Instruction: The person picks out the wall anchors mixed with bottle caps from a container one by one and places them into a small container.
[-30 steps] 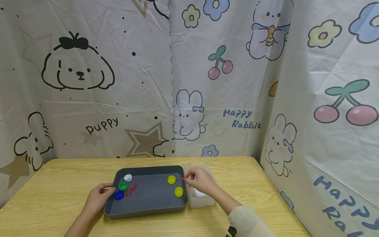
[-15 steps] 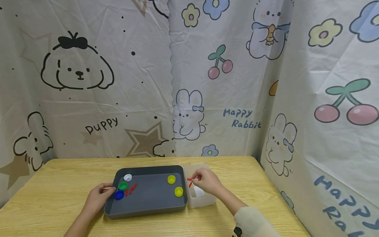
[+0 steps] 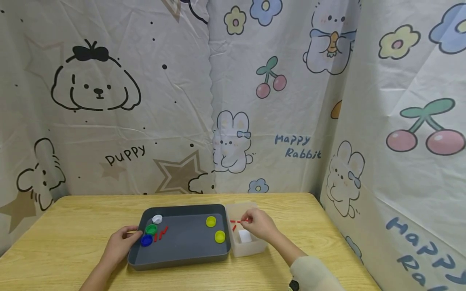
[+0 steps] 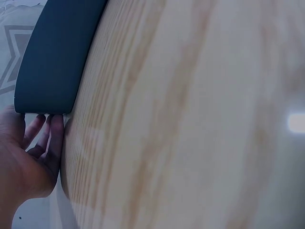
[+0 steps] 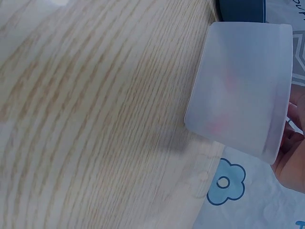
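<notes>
My left hand (image 3: 121, 241) holds the left end of a dark grey tray (image 3: 185, 242), fingertips and thumb at its end wall in the left wrist view. Inside the tray, a white cap (image 3: 157, 219), a green cap (image 3: 151, 229) and a blue cap (image 3: 147, 239) line the left side, with short red sticks (image 3: 164, 230) beside them. Two yellow caps (image 3: 210, 221) sit at the right. My right hand (image 3: 260, 224) pinches a short red stick (image 3: 244, 221) over a translucent white bin (image 3: 249, 250); in the right wrist view, the bin's wall hides its fingertips.
Other red sticks (image 3: 234, 228) and a white block (image 3: 245, 236) lie in the bin, which stands against the tray's right end. All this is on a wooden table (image 3: 91, 210). Printed curtains (image 3: 174, 121) hang behind the table and along its right side.
My right hand has drawn back to the right, from the tray's right edge to over the bin, uncovering more of the white block. My left hand and the tray stay put.
</notes>
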{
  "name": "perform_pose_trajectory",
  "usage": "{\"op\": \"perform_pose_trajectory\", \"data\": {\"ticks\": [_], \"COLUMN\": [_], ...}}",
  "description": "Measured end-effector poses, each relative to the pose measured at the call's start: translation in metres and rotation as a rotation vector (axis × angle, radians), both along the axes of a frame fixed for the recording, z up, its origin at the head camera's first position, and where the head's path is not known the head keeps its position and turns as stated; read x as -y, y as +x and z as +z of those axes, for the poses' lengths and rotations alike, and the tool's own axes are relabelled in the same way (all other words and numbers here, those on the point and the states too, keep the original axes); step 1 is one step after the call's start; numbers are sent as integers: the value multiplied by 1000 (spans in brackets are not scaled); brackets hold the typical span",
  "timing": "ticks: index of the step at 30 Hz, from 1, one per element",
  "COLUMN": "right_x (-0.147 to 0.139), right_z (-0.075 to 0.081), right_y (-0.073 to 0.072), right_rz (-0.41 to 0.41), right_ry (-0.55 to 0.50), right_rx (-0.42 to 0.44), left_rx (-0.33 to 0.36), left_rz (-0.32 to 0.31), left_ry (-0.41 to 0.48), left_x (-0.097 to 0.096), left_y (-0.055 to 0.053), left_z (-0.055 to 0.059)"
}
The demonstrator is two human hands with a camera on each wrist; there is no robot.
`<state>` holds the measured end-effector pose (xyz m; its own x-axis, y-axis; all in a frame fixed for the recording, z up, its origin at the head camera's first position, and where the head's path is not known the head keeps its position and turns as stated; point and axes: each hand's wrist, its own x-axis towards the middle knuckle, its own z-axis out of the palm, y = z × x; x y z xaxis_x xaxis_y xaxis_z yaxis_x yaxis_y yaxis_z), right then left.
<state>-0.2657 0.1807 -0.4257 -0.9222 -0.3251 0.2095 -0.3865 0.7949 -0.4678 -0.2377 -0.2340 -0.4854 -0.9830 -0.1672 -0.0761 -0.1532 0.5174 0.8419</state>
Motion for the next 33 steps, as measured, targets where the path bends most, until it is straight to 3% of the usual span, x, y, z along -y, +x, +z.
{"op": "perform_pose_trajectory", "data": {"ticks": [33], "right_x": [-1], "right_z": [9], "right_y": [0], "right_rz": [-32], "right_ry": [11], "right_rx": [-2], "left_rx": [-6], "left_rz": [3], "left_ry": [-1], "left_x": [0], "left_y": [1], "left_z": [-1]}}
